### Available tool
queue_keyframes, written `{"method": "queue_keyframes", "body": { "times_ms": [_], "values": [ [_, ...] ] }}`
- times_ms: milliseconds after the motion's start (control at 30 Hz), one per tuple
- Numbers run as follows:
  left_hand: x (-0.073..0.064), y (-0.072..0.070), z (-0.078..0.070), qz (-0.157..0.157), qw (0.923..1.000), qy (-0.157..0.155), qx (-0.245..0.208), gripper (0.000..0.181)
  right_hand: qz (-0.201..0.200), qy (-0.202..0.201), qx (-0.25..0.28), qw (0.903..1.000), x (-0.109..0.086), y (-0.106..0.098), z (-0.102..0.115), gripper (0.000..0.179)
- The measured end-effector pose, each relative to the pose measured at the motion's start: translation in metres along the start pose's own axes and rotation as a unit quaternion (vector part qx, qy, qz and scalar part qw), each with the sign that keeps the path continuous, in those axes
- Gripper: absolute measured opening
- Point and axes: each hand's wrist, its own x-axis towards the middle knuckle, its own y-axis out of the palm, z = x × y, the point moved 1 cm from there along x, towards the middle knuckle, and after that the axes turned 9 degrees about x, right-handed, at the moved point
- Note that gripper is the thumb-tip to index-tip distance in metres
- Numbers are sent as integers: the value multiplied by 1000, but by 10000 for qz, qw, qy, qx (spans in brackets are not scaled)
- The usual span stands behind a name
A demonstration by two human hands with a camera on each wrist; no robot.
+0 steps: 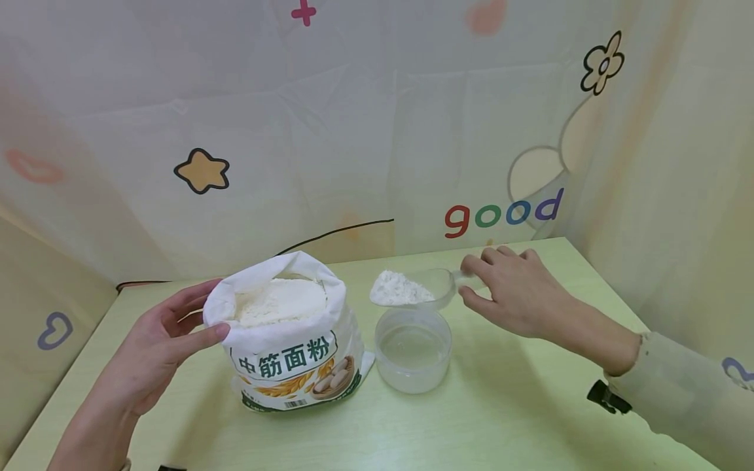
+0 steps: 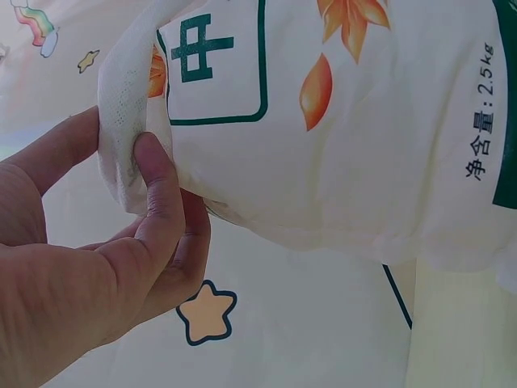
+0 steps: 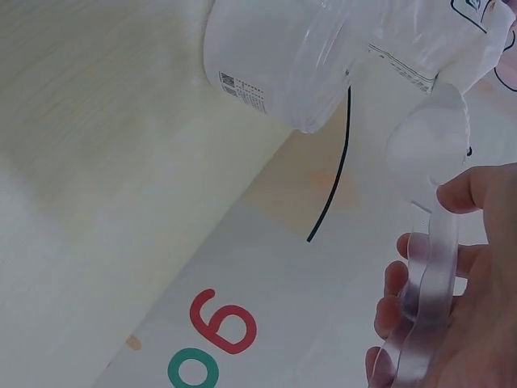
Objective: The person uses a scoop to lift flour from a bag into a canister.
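Observation:
My left hand (image 1: 154,343) grips the rolled-down rim of a white flour bag (image 1: 294,353), thumb on the front and fingers behind. The bag stands upright with its mouth wide, showing flour (image 1: 283,299) inside. In my right hand (image 1: 521,291) is the handle of a clear plastic scoop (image 1: 440,286), the fingers curled round it in the right wrist view. A heap of flour (image 1: 397,289) sits in the scoop's front end. The scoop hangs level above the far rim of a clear round tub (image 1: 412,366), which stands just right of the bag.
The pale green table (image 1: 424,432) carries the bag and tub. Behind it hangs a printed curtain (image 1: 330,131) with a star and the word "good"; curtain also closes in both sides. A black clip (image 1: 609,398) is on the right sleeve.

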Motion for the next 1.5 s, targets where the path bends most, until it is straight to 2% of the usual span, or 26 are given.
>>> {"method": "queue_keyframes", "body": {
  "times_ms": [633,1500],
  "values": [
    [0,1,1,9,10000,-20,14,61,212,-15,-245,9995,-3,6,-3,27],
    [0,0,0,-8,10000,-9,25,62,611,78,-625,9961,-4,1,-2,28]
  ]
}}
